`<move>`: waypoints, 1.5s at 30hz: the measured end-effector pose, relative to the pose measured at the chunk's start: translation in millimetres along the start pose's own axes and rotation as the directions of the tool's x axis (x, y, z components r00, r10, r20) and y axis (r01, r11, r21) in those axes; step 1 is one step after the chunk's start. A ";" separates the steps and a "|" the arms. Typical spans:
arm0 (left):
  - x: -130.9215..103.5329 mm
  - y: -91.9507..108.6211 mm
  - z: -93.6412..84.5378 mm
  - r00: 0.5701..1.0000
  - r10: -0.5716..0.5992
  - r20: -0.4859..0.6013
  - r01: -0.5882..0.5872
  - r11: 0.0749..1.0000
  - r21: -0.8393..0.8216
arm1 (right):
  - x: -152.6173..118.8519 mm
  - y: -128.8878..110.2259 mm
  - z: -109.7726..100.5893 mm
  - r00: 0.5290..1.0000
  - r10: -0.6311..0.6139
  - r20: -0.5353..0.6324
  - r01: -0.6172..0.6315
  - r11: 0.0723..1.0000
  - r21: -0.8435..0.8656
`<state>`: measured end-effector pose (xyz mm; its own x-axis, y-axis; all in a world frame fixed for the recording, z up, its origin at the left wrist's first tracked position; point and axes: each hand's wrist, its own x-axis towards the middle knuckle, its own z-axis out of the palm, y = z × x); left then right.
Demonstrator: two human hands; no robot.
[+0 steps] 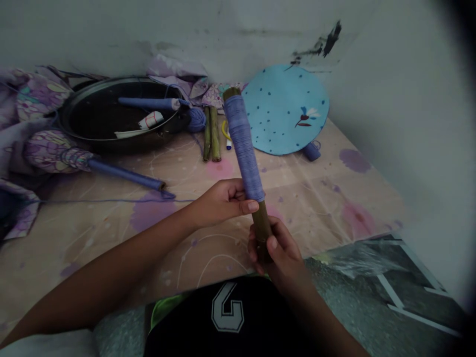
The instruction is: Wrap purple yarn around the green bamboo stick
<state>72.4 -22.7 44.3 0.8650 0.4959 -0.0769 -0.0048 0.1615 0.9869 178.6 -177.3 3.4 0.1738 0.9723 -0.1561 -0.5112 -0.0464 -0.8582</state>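
Note:
A brown stick (262,223), tilted with its top to the left, has purple yarn (241,144) wound closely around most of its length. My right hand (280,253) is closed around the bare lower end of the stick. Where the winding stops, my left hand (228,203) pinches the stick, its thumb lying across the yarn's lower edge. A loose strand of yarn (111,201) runs from the far left across the table to my left hand. The left fingertips behind the stick are hidden.
On the flowered tablecloth (316,198) stands a dark pan (122,141) holding a purple-wrapped piece. Beside it lie a yarn ball (197,119), bare sticks (214,134) and a blue round fan (282,109). A yarn-wrapped stick bound with flowered cloth (126,172) lies at left.

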 end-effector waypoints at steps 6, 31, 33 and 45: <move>-0.6 -4.1 -1.3 1.000 -0.011 0.015 0.011 1.000 0.016 | -4.0 3.7 -5.9 0.991 -0.053 -0.125 0.039 0.993 -0.111; -6.9 3.6 11.4 1.000 -0.014 0.002 0.014 0.995 -0.100 | -6.0 -0.2 0.1 0.986 -0.092 -0.136 0.084 0.995 -0.062; -7.4 4.1 11.2 1.000 -0.006 0.015 0.007 0.992 -0.125 | -4.7 -2.0 0.2 0.997 -0.020 -0.077 0.025 0.998 0.062; -8.1 2.2 10.8 0.999 -0.035 -0.035 0.033 0.998 -0.058 | -2.5 -1.8 7.0 0.997 0.000 -0.072 0.005 0.998 0.066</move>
<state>70.8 -35.6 48.7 0.8465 0.5196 -0.1161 -0.0058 0.2271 0.9739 173.2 -178.1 8.8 0.2343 0.9533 -0.1906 -0.5645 -0.0262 -0.8250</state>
